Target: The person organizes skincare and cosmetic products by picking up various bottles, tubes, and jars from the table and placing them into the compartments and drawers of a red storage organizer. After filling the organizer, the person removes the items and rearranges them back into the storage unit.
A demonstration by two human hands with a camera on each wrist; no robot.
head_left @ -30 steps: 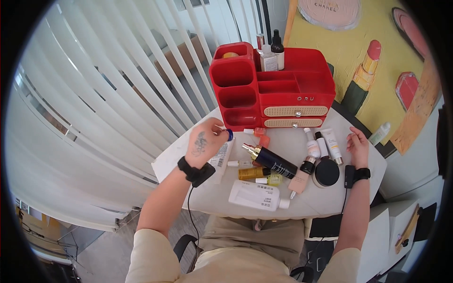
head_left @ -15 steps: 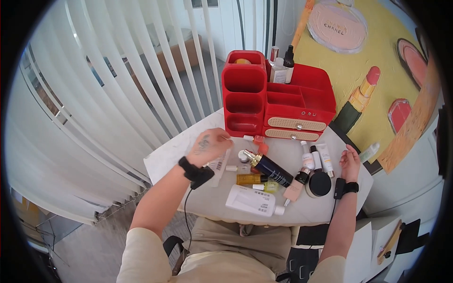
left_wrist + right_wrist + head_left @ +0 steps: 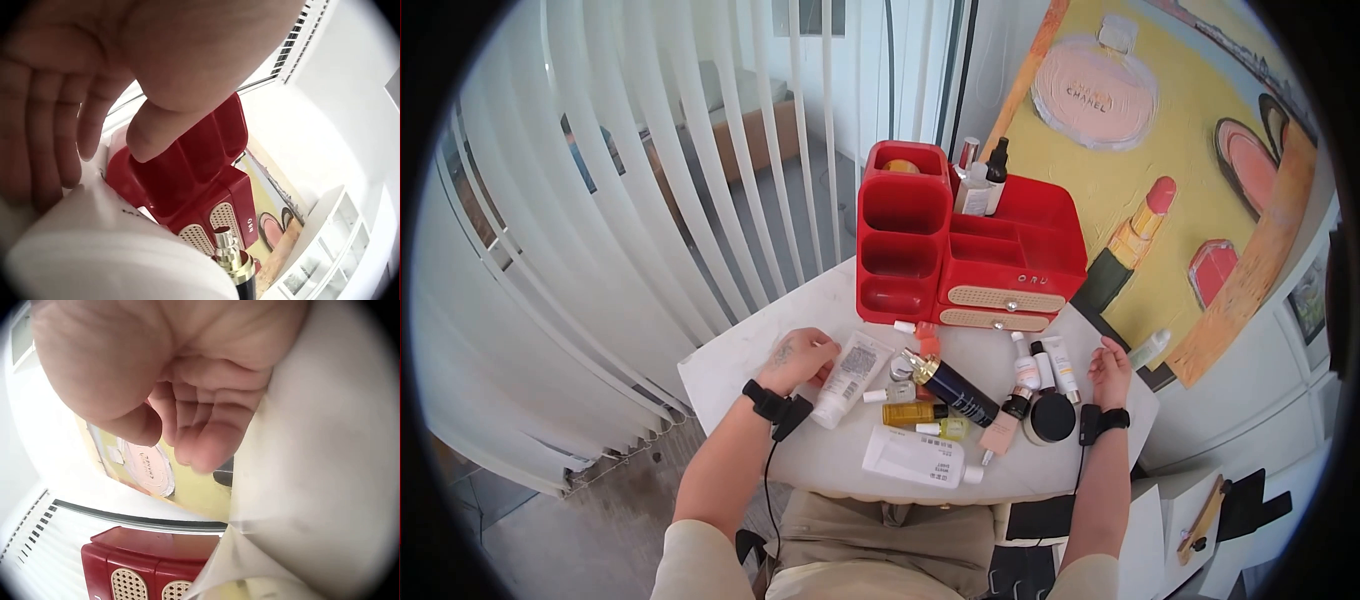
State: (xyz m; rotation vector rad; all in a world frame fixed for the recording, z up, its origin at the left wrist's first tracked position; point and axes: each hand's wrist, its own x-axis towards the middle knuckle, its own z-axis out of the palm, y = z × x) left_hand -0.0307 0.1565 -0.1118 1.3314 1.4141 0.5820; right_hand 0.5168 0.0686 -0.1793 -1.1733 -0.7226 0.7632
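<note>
My left hand [image 3: 800, 360] is beside a white squeeze tube [image 3: 858, 375], fingertips right at its upper side. In the left wrist view its fingers reach down by the white tube [image 3: 119, 250], and the thumb stands apart. My right hand [image 3: 1111, 372] rests at the table's right side with loosely bent fingers and nothing in them. To the right of the tube lie a dark blue pump bottle [image 3: 955, 392] with a gold collar, an amber bottle [image 3: 907, 413] and a large white bottle [image 3: 912, 458]. A black-lidded jar [image 3: 1052, 417] stands near the right wrist.
A red organizer [image 3: 900, 210] with two woven-front drawers stands at the table's back, several bottles in its top. More small cosmetics, including a white tube [image 3: 1060, 368], lie between the hands. A painting [image 3: 1140, 130] leans behind at right; vertical blinds [image 3: 600, 200] hang at left.
My left hand has moved back from near the organizer to the white tube, and the small blue-topped thing no longer shows in it. The right hand stays at the table's right. The head view has shifted.
</note>
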